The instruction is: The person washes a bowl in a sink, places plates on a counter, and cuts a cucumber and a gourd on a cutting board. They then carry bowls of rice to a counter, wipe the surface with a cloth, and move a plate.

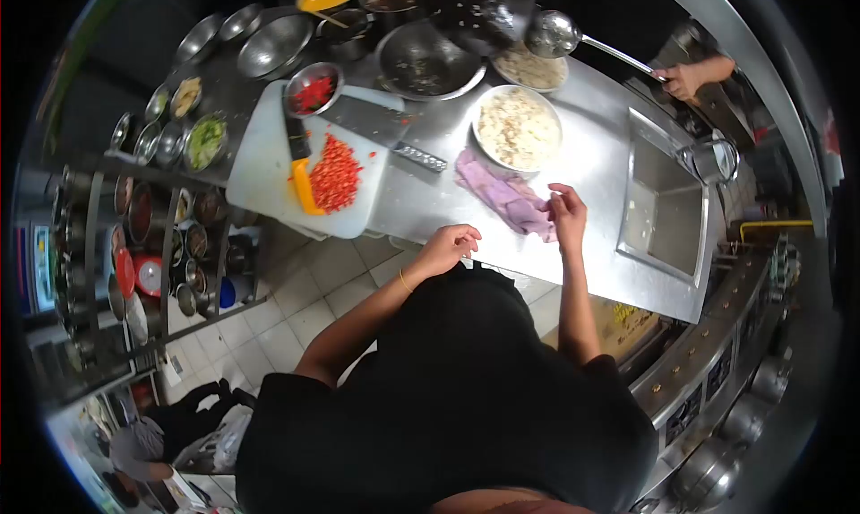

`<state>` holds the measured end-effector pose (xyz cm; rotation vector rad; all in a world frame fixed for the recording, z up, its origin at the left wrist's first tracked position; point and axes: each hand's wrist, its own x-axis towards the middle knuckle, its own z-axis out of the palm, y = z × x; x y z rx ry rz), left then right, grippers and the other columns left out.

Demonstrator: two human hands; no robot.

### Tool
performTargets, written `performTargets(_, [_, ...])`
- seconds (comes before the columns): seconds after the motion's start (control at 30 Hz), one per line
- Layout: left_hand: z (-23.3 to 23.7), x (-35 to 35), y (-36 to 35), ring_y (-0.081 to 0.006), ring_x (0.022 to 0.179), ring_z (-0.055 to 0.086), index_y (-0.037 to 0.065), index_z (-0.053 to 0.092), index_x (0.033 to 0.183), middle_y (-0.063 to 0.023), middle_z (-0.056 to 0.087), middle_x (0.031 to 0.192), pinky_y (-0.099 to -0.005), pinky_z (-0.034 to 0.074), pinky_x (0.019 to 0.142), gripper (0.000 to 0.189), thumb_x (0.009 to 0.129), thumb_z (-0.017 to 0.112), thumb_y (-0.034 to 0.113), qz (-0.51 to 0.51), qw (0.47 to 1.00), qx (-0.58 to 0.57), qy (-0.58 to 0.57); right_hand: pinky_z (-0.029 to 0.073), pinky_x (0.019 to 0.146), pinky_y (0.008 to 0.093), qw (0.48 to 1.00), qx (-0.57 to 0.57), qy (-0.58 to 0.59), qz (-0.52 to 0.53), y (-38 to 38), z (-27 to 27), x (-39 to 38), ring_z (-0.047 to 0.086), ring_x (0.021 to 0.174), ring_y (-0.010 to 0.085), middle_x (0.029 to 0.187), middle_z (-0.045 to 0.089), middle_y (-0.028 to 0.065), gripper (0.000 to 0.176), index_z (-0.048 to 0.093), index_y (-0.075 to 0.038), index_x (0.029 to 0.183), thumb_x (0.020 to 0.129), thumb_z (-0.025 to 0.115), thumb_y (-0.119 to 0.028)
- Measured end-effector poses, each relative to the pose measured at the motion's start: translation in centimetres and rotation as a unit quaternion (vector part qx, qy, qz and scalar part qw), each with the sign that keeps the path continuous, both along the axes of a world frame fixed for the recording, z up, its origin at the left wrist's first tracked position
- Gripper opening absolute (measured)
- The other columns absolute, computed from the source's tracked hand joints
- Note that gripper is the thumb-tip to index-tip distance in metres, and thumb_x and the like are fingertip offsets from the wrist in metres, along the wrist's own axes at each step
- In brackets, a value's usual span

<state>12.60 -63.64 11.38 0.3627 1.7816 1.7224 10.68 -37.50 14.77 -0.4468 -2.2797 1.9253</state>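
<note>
Ok | step: looks like taking up the purple cloth (503, 202) near the counter's (591, 160) front edge | right hand (566, 214) on its end, pinching or just touching: can't tell | left hand (448, 247) loosely curled, empty, at the edge | next: needs a firm pinch, clear of the bowl (517, 127)

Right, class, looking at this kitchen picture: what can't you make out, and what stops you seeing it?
All in the head view:
1. The left hand: its curled fingers hide whether it holds anything.
2. The right hand on the pink cloth: gripping or only touching, too small to tell.
3. The shelf pots: contents too small and blurred.
4. The person with the ladle: only a hand shows, as the dark edge cuts off the rest.
</note>
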Motion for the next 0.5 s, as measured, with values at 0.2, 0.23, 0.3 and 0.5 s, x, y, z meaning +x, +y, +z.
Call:
performTargets(0.2, [-3.1,1.4,5.1,-0.0114,0.064,0.058,-0.004,0.058,0.095,-0.0061,0.062,0.077,-0.0245,0.046,0.060,0.014,0.086,0.051,0.003,0.030,0.999,0.038,-0.004,0.038,0.047,0.0197,0.995,-0.003,-0.064,0.074,1.6,-2.0,1.2,0.049,0.052,0.0058,0.064,0.057,0.0018,0.015,0.061,-0.003,0.098,0.091,0.050,-0.009])
performTargets(0.23, [-3.5,1.9,5.6,-0.0113,0.062,0.057,-0.004,0.059,0.092,-0.0051,0.062,0.074,-0.0245,0.046,0.059,0.013,0.086,0.051,0.005,0.032,0.999,0.025,-0.018,0.038,0.047,0.0192,0.994,0.023,-0.053,0.096,1.9,-1.8,1.3,0.050,0.053,0.0056,0.063,0.057,0.0016,0.015,0.061,-0.002,0.098,0.092,0.050,-0.010])
performTargets(0.3, [-4.1,3.9,5.9,-0.0111,0.060,0.057,-0.003,0.060,0.088,-0.0050,0.061,0.071,-0.0246,0.046,0.058,0.013,0.087,0.052,0.007,0.045,0.998,0.013,-0.048,0.039,0.048,0.0198,0.992,0.014,-0.080,0.097,2.7,-1.3,1.7,0.052,0.055,0.0059,0.064,0.057,0.0013,0.015,0.061,-0.002,0.099,0.091,0.050,-0.007])
performTargets(0.5, [-1.9,6.7,8.8,-0.0130,0.058,0.059,0.001,0.062,0.074,-0.0070,0.060,0.064,-0.0285,0.046,0.056,0.019,0.084,0.055,0.015,0.054,0.992,-0.112,0.031,0.040,0.051,0.0208,0.972,-0.012,-0.102,0.211,5.6,-3.3,0.0,0.052,0.056,0.0059,0.063,0.057,0.0008,0.015,0.060,-0.001,0.099,0.091,0.050,-0.008])
